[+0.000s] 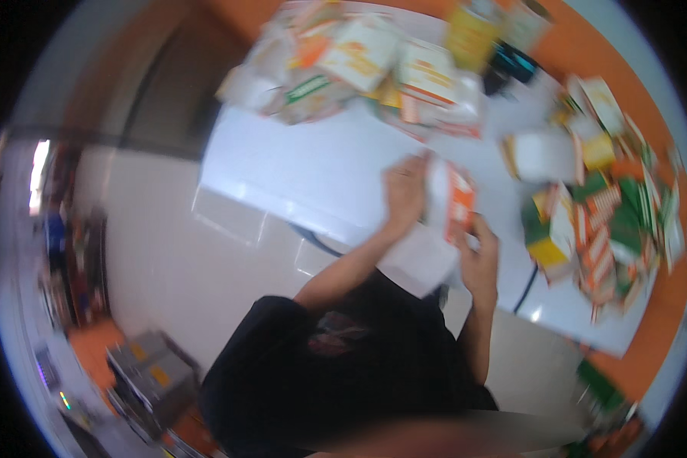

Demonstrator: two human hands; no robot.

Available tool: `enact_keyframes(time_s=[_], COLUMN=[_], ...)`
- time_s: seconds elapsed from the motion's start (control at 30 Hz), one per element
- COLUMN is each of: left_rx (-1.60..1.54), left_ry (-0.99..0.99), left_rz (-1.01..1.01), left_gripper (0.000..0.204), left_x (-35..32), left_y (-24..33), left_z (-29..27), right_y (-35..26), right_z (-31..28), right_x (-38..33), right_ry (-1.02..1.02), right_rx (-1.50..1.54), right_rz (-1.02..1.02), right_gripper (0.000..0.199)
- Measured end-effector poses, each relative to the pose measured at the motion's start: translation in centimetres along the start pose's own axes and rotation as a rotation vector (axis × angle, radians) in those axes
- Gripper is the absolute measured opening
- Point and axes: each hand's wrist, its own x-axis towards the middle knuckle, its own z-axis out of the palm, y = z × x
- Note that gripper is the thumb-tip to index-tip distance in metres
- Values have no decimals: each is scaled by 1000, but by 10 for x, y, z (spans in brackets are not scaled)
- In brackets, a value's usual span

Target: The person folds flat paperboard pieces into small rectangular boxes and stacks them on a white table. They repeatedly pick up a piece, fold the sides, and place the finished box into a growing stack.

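Across the white surface (pixel 305 164), packaging in two heaps.
One heap (pixel 626 217) lies at the surface's right, another heap (pixel 361 53) at its far side; over its near edge, an orange-and-white carton (pixel 459 200), gripped by partly curled left fingers (pixel 414 168) and right fingers (pixel 482 230).

- The head view is taken from above the near side of the white table (pixel 282 168).
- It is pointed down toward the table.
- The table is seen from quite near.
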Motion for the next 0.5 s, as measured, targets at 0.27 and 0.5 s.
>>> enact_keyframes(time_s=[0.27, 0.5], left_rx=[-256, 21], left_ry=[-223, -696], left_rz=[-389, -676], left_gripper=[45, 70], left_x=[0, -33], left_y=[-46, -102], left_z=[-10, -14], right_y=[86, 143], right_z=[-13, 10], right_x=[-17, -20], right_ry=[130, 29], right_rx=[364, 264], right_rz=[449, 219], right_gripper=[25, 25])
